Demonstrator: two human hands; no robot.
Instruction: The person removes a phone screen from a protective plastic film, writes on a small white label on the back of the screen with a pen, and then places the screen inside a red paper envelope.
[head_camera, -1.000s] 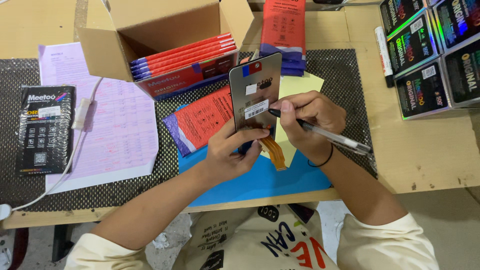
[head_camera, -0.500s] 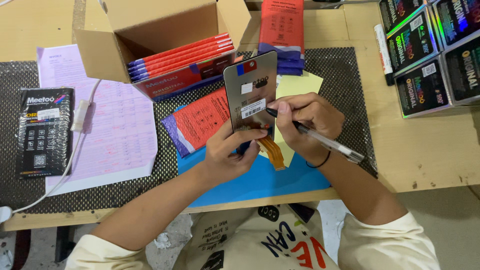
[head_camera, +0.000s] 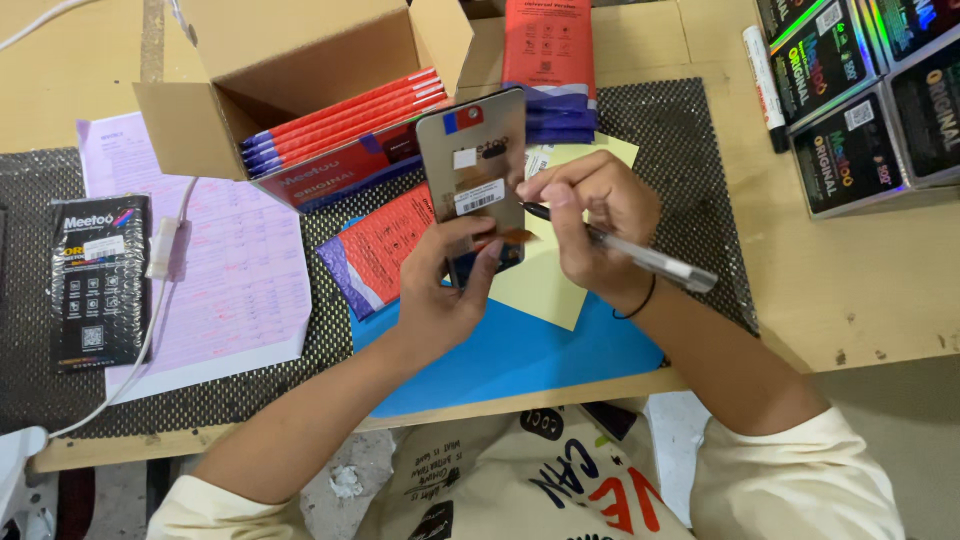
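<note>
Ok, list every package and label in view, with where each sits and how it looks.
Phone panel, held upright in the left hand: grey rectangle, white stickers.
Cardboard box, top left: open, red-and-blue flat packs inside.
Red pack, behind the left hand: flat, blue edge.
Red pack stack, top centre.
Black packet, far left: flat.
Black boxes, top right: iridescent edges.
Pink form, left: printed sheet.
Right hand: holds a pen.

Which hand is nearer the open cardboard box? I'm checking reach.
Left. The left hand holds the phone screen panel just below the cardboard box; the right hand is farther right.
</note>
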